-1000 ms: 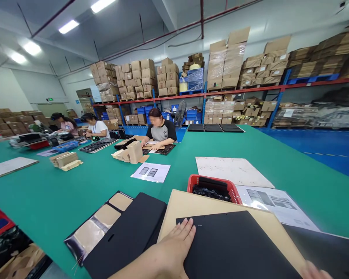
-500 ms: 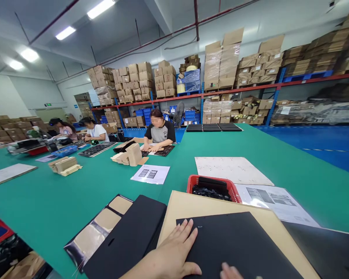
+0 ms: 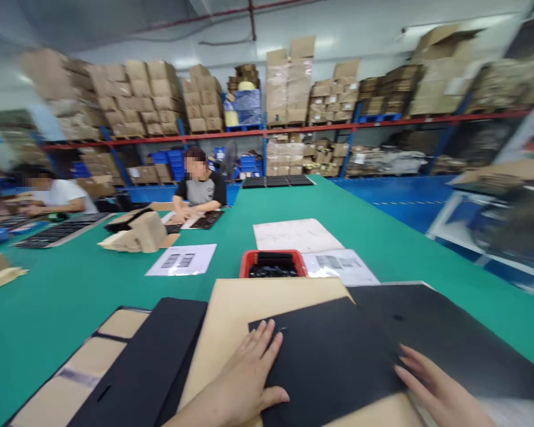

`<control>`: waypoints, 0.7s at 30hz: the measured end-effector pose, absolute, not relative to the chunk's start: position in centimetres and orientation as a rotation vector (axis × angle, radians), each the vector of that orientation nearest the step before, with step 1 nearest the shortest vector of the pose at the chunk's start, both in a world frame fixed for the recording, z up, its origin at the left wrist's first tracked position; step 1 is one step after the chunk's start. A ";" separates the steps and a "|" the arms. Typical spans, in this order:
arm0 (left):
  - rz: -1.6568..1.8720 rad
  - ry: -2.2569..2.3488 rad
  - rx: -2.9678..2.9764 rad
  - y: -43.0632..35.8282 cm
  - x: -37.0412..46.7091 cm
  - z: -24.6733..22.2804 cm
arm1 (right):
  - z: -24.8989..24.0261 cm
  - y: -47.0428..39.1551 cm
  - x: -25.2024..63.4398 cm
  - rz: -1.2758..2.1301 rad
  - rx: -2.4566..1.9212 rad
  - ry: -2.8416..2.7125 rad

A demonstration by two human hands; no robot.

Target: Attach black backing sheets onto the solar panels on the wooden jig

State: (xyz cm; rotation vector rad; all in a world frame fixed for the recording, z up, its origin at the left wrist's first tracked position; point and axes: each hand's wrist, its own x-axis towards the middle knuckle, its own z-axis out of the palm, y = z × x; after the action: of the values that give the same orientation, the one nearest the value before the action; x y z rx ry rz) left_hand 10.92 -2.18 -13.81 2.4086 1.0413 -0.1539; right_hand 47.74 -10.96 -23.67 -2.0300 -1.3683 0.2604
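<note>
A black sheet [image 3: 333, 356] lies on a tan board [image 3: 231, 302] in front of me. My left hand [image 3: 251, 370] rests flat on the sheet's left part, with its fingers spread. At the sheet's right edge is my right hand [image 3: 431, 379], its thumb and forefinger at the edge, slightly blurred. Whether they pinch the sheet is unclear. Another black panel [image 3: 449, 338] lies to the right. On the left, a black folded panel with a slot [image 3: 137, 362] overlaps a dark-framed piece with tan pads [image 3: 93, 356].
A red basket [image 3: 244, 264] of black parts stands behind the board. Beyond it are a white board [image 3: 293, 235] and printed sheets [image 3: 342, 267]. A person [image 3: 200, 190] works across the green table [image 3: 231, 225]; another sits farther left.
The view has turned right. My right hand has moved from the sheet's lower part to its right edge. My left hand stays on the sheet, which now lies at a different angle.
</note>
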 end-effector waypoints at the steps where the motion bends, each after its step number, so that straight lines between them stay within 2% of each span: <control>1: -0.157 1.057 2.446 -2.4 11.4 -14.0 | -22.6 -11.3 47.3 0.408 -2.028 -1.221; 5: -0.119 1.052 2.611 -2.5 12.4 -15.2 | -18.2 -12.3 45.0 0.715 -1.847 -0.736; 9: -0.121 1.014 2.739 -2.3 13.3 -15.8 | -16.4 -13.0 43.4 0.978 -1.543 -0.427; 14: -0.148 1.010 2.800 -2.6 15.3 -15.5 | -17.3 -13.2 45.0 0.743 -1.590 -0.381; 21: -0.100 0.803 2.902 -2.8 14.4 -15.8 | -16.5 -15.4 56.5 0.575 -1.705 -0.111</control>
State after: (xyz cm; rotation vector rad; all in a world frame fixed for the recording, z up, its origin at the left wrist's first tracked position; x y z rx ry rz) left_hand 14.41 -2.81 -15.84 2.9019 0.8029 -0.1003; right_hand 56.45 -15.37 -16.52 -1.7052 -0.1109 0.5747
